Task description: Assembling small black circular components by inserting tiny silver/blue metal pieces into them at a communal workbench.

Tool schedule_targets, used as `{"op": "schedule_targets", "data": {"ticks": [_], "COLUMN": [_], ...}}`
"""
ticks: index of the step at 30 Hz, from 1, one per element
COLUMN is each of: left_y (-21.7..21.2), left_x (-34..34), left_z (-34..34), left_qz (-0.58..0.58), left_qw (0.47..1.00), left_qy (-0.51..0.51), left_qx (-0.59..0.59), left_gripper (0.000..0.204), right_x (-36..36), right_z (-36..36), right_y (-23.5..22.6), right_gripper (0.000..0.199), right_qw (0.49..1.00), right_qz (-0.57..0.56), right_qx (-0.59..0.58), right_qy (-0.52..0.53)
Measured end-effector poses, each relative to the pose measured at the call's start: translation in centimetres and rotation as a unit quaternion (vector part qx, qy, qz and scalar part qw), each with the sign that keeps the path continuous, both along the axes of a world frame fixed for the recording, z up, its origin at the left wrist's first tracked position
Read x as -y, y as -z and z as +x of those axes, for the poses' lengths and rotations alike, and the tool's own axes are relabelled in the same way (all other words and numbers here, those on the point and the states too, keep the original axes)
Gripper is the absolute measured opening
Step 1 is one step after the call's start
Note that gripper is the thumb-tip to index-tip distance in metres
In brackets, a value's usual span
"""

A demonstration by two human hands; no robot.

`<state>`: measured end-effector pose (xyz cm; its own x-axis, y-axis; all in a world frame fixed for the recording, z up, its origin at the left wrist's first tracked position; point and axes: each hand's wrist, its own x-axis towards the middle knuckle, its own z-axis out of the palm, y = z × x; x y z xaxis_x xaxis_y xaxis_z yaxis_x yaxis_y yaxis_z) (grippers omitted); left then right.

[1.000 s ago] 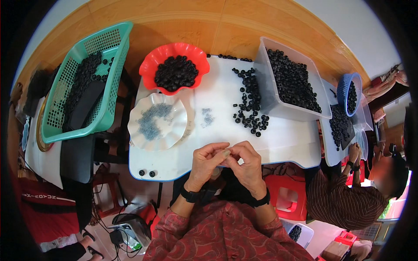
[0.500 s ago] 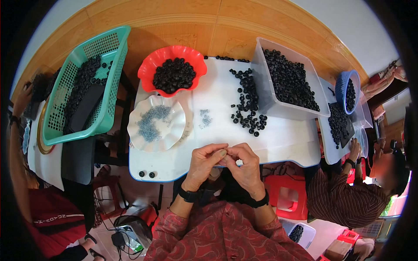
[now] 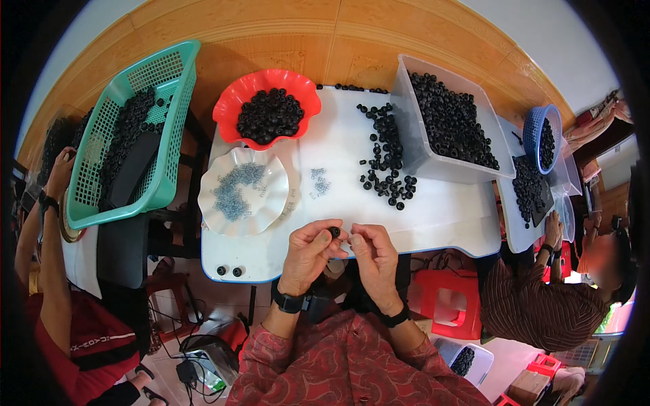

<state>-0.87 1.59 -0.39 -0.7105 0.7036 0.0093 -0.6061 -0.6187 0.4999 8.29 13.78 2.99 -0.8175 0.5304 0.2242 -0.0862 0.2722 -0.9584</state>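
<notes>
Over the near edge of the white table (image 3: pixel 325 211), my left hand (image 3: pixel 306 257) pinches a small round black part (image 3: pixel 334 231) between thumb and fingers. Close beside it, my right hand (image 3: pixel 376 262) has thumb and forefinger pressed together; what they hold, if anything, is too small to make out. Ahead and to the left lies a white wavy-rimmed plate (image 3: pixel 276 206) with many tiny clear bluish pieces (image 3: pixel 233 196). A little pile of the same pieces (image 3: pixel 319 181) rests right of it. Loose black parts (image 3: pixel 387 155) are scattered farther right.
A red wavy bowl (image 3: pixel 223 101) and a clear plastic bin (image 3: pixel 433 162) hold black parts. Two black parts (image 3: pixel 229 271) sit at the table's near left corner. Left stands a green basket (image 3: pixel 162 183). People work on both sides; a red stool (image 3: pixel 440 325) is at right.
My hands have moved slightly apart and the left has turned, so the black part now shows in its fingers. The person at left has reached farther in behind the green basket.
</notes>
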Motion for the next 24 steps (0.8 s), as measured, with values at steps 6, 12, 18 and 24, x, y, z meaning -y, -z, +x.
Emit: {"op": "schedule_targets", "data": {"ticks": [6,12,18,24], "left_y": [-1.8,-2.7,-3.4,-4.3], "left_x": [0.3,0.3,0.0,0.0], "left_z": [1.1,2.0,2.5,3.0], "left_qz": [-0.029,-0.039,-0.078,-0.042], "left_qw": [0.999,0.998,0.995,0.998], "left_qy": [-0.021,-0.04,-0.054,-0.055], "left_qx": [0.012,-0.026,-0.022,-0.001], "left_gripper": [0.026,0.032,0.035,0.031], "right_x": [2.2,3.4,4.0,3.8], "right_z": [-0.8,-1.4,-1.8,-1.5], "right_y": [-1.7,-1.9,-2.0,-3.4], "right_gripper": [0.053,0.051,0.044,0.04], "right_qw": [0.997,0.997,0.998,0.997], "right_qz": [0.047,0.005,-0.048,-0.043], "right_qx": [-0.022,0.042,-0.019,0.013], "right_qy": [-0.052,-0.057,-0.042,-0.056]}}
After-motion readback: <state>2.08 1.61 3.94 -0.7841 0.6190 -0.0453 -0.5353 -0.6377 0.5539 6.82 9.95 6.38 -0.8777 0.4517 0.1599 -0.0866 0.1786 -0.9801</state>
